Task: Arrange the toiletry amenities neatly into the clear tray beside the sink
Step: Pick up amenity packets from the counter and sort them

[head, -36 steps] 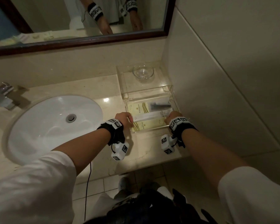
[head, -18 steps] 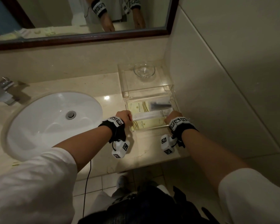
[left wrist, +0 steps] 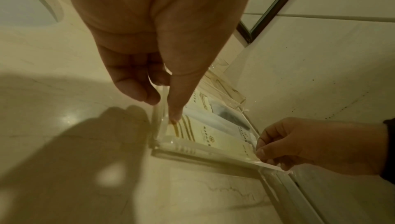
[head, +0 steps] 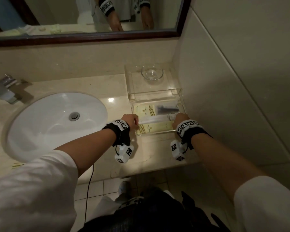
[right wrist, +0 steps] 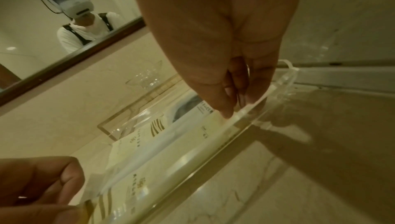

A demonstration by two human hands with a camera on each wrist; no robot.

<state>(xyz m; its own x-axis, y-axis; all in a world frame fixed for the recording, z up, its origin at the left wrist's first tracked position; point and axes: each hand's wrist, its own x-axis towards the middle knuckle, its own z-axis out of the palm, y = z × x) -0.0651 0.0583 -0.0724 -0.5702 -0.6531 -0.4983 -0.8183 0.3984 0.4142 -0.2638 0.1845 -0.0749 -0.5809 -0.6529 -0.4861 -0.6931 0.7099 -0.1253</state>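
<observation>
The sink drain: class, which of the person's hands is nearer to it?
Left. The left hand is at the clear tray's sink-side wall; the right hand is at its wall-side end.

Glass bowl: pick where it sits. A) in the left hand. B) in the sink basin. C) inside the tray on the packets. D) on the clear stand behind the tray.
D: the glass bowl rests on the clear stand by the back wall, behind the tray that holds the packets.
</observation>
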